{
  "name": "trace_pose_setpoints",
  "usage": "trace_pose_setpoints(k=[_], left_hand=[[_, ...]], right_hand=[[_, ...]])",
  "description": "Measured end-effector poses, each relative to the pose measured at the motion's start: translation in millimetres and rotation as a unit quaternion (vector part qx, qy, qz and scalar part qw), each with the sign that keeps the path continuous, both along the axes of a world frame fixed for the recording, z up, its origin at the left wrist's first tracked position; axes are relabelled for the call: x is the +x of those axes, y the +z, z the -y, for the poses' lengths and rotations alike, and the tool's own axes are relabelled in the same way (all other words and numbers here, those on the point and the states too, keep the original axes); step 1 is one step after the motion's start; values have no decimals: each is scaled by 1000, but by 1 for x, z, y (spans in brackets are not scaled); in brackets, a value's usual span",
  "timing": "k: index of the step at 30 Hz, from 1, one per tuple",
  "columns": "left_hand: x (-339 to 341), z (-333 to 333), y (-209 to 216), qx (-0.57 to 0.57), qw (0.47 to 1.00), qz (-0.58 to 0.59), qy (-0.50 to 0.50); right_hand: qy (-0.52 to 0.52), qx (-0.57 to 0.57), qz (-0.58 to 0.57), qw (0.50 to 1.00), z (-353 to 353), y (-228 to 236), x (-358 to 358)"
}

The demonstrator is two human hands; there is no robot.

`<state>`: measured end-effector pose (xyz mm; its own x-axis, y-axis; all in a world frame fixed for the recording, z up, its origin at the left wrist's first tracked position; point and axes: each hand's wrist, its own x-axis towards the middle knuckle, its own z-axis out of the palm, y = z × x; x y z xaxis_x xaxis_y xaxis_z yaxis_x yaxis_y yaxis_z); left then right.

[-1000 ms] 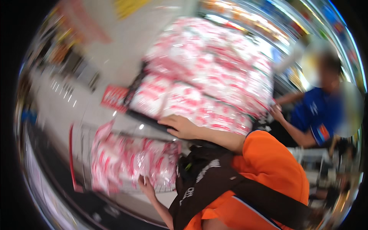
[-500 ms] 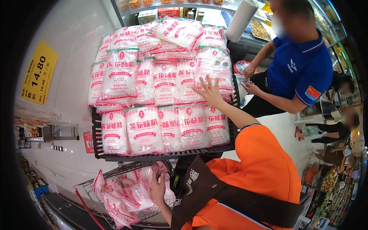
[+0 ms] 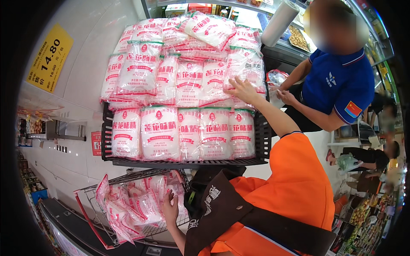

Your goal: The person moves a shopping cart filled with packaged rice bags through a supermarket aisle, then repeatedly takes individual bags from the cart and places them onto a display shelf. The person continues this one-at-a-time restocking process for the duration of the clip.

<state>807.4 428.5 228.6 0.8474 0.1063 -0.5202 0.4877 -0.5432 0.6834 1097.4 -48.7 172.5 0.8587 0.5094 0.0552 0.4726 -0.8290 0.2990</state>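
My right hand (image 3: 243, 90) rests with fingers apart on the lower part of an upright plastic bag of white granules (image 3: 244, 68), at the right of the stacked display. Similar bags with pink-red print, such as one at the front (image 3: 160, 134), fill a black slatted display crate (image 3: 183, 165). Below it, my left hand (image 3: 170, 210) reaches into a wire shopping cart (image 3: 87, 213), fingers loosely bent and apart against a bag at its right side. Several of the same bags (image 3: 145, 208) lie jumbled in the cart. Neither hand grips a bag.
A co-worker in a blue shirt (image 3: 337, 81) stands at the right of the crate, hands together near a small plastic bag. Behind are a plastic-bag roll (image 3: 279, 23) and a food counter. A yellow price sign (image 3: 50, 57) hangs at left; shoppers (image 3: 371, 158) are at far right.
The view has shifted slightly. My right hand's fingers have drawn closer together on the same bag. My left hand stays at the cart's right side, its fingers slightly more bent.
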Motion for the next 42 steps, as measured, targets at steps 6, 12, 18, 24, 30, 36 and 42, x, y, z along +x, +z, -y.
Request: trace_pose_setpoints(k=[6, 12, 18, 24, 30, 36, 42], left_hand=[[-12, 1, 1, -19, 999, -10, 25], [-41, -6, -15, -5, 998, -22, 51], [-27, 8, -27, -16, 1000, -15, 18], [-3, 17, -10, -13, 1000, 19, -8], [8, 26, -7, -184, 980, 63, 44], [91, 120, 1, -489, 861, -119, 73], [93, 130, 29, -677, 696, -224, 83]], right_hand=[[6, 76, -104, 992, 9, 17, 2], [-188, 63, 78, 977, -17, -12, -36], [-152, 49, 115, 980, -1, -30, -12], [-124, 85, -66, 986, 6, 14, 11], [-101, 217, -141, 961, -28, 98, -13], [-88, 419, -232, 873, -59, 116, -55], [-83, 428, -253, 864, -103, 147, -93]])
